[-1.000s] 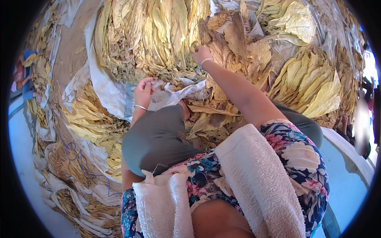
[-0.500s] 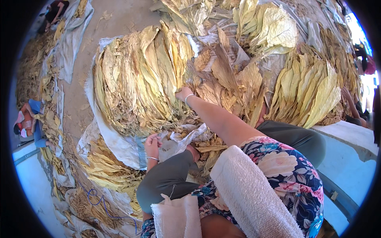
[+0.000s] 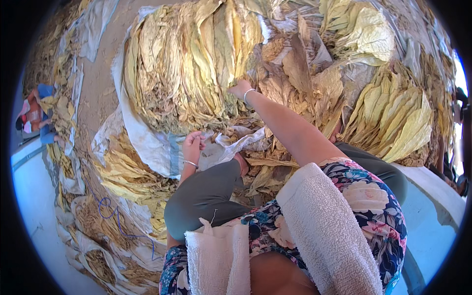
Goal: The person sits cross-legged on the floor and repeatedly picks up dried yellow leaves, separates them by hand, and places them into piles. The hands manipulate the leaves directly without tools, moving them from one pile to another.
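Yellow dried leaves (image 3: 177,64) lie packed at eleven o'clock, probably light, papery and fragile, best held several together by their lower ends. At the pile's four o'clock, my right hand (image 3: 239,90) hides its grip; I cannot tell. My left hand (image 3: 193,142) curls loosely closed, seemingly empty. Brown leaves (image 3: 295,71) crowd one o'clock; crumpled white sheeting (image 3: 242,144) obstructs the pile's five o'clock.

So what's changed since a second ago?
The right hand has shifted slightly left, against the right edge of the big leaf bundle; whether it grips anything is unclear. The left hand stays loosely curled near the white sheet, and the bundle stays put.
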{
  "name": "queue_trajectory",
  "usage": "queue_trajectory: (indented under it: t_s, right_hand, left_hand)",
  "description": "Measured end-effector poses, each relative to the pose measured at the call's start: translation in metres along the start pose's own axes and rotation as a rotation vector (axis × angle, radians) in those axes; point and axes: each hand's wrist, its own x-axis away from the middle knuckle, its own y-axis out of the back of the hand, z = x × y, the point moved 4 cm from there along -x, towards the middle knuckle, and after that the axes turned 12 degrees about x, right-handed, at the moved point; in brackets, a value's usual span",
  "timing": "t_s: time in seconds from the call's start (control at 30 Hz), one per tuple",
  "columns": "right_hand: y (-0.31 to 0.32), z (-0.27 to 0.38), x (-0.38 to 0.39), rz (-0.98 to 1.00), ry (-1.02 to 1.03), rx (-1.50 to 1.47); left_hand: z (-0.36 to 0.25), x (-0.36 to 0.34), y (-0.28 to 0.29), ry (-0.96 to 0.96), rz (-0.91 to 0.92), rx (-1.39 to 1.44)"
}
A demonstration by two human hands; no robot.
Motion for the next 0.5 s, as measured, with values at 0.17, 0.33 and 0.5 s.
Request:
queue_trajectory:
  t_s: [0.17,0.33,0.5]
  right_hand:
    - [0.012,0.002,0.006,-0.117,0.057,-0.018]
    - [0.040,-0.006,0.024,-0.081,0.110,-0.210]
    - [0.072,-0.050,0.032,0.072,0.075,-0.389]
  left_hand:
    - [-0.004,-0.005,-0.002,-0.002,0.005,-0.006]
    - [-0.007,-0.007,-0.003,-0.026,-0.011,-0.029]
    - [-0.010,-0.010,-0.004,-0.014,-0.004,-0.002]
